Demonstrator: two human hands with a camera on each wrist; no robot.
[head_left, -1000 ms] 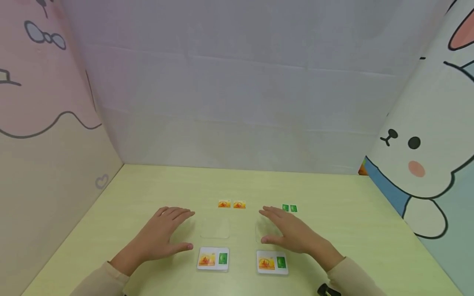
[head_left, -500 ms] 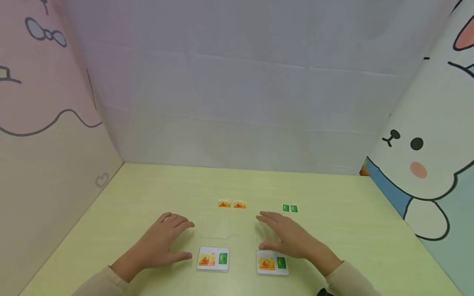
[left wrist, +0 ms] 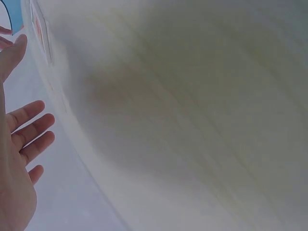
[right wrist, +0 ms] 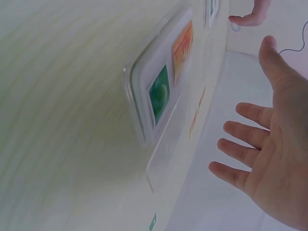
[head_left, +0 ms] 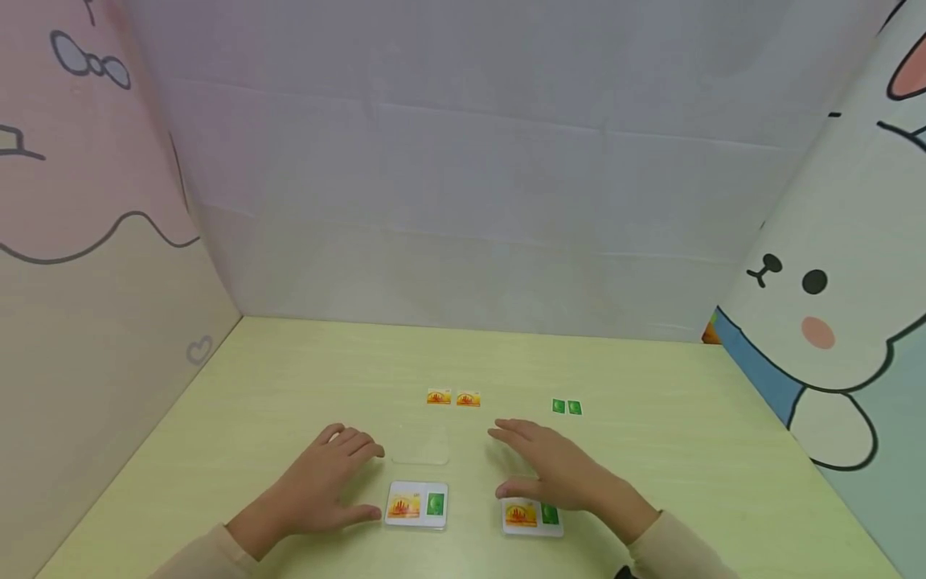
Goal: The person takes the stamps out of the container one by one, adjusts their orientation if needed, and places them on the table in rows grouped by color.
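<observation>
My left hand (head_left: pixel 318 486), palm down with loosely bent fingers, hovers left of a clear-cased white card (head_left: pixel 420 505) bearing one orange and one green stamp-like sticker. Its thumb tip comes close to that card's left edge; contact cannot be told. My right hand (head_left: pixel 557 470) is held over the back of a matching cased card (head_left: pixel 510 528), with spread fingers and nothing in them. Behind the left card lies a clear, rounded plastic cover (head_left: pixel 419 450). A second clear cover (right wrist: pixel 168 139) shows in the right wrist view, but the right hand mostly hides it in the head view.
Two loose orange stickers (head_left: pixel 453 398) lie farther back on the pale table (head_left: pixel 325 362). To their right are two small green stickers (head_left: pixel 567 407). A white backdrop (head_left: pixel 463 201) and printed side panels (head_left: pixel 832 322) enclose the table.
Both hands have drifted slightly toward the person, and the right hand also leftward, now covering part of the right card. The cards, covers and loose stickers have stayed put.
</observation>
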